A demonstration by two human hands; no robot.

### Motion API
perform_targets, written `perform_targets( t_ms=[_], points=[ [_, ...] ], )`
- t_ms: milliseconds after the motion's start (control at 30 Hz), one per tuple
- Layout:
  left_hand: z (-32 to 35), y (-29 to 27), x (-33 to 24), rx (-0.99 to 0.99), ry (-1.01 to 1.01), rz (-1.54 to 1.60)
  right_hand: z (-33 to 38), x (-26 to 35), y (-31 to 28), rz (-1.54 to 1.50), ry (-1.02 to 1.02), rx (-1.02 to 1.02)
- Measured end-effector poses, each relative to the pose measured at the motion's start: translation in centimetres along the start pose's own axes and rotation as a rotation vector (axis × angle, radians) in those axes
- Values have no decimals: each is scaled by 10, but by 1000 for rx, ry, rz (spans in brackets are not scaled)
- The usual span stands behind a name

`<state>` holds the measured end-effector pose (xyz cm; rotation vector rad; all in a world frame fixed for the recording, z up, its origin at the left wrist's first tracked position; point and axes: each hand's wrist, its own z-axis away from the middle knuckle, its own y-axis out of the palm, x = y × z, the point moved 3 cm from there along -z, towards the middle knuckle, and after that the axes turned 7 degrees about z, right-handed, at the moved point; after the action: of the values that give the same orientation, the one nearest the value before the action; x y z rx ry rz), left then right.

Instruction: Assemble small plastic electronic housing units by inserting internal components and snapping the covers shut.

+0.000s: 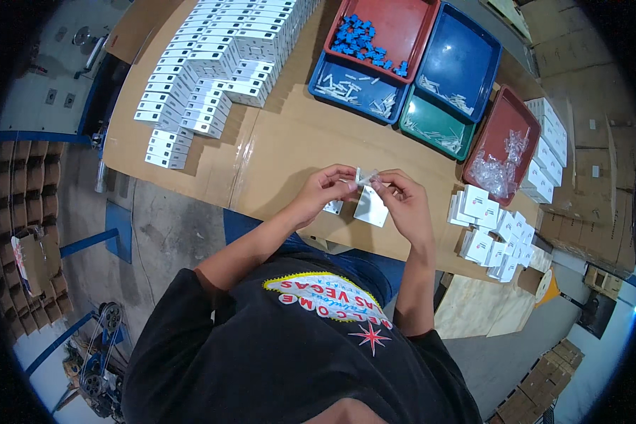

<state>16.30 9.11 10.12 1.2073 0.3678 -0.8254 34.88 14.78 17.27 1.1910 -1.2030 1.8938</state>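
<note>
Above the near part of the table, my left hand (pixel 326 191) and my right hand (pixel 407 205) meet with fingertips pinched. Between them is a small clear and white plastic piece (pixel 364 177), possibly a little bag; its exact kind is too small to tell. Just below the fingertips shows a flat white square box (pixel 371 209); whether it lies on the table or touches my right hand is unclear. A second white piece with small dark marks (pixel 333 206) peeks out under my left hand, mostly hidden.
Stacked white boxes (pixel 219 49) fill the far left of the cardboard-covered table (pixel 275 141). Beyond my hands are a red tray (pixel 395 32) with blue plastic parts, blue and green trays (pixel 438 131) with white pieces, and a red tray (pixel 505 141) with clear bags. Small white boxes (pixel 498 237) lie right.
</note>
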Motion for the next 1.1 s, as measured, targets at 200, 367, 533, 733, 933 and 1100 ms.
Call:
perform_targets(
  t_ms=[200,367,533,733,933,1100],
  points=[
    [-5,-10,9,-104,55,-28,3,17,4,-5,-93,17],
    [-5,-1,6,-91,45,46,3,12,4,58,-32,-138],
    [-6,-2,8,-51,5,103,2,11,4,21,-49,-114],
    [-5,5,10,-7,-73,91,0,17,7,44,-71,-102],
    [-12,-24,18,-297,197,-160,-5,27,17,96,-84,-86],
    [11,21,-36,-173,949,-920,-1,40,27,163,-114,-81]
  ],
)
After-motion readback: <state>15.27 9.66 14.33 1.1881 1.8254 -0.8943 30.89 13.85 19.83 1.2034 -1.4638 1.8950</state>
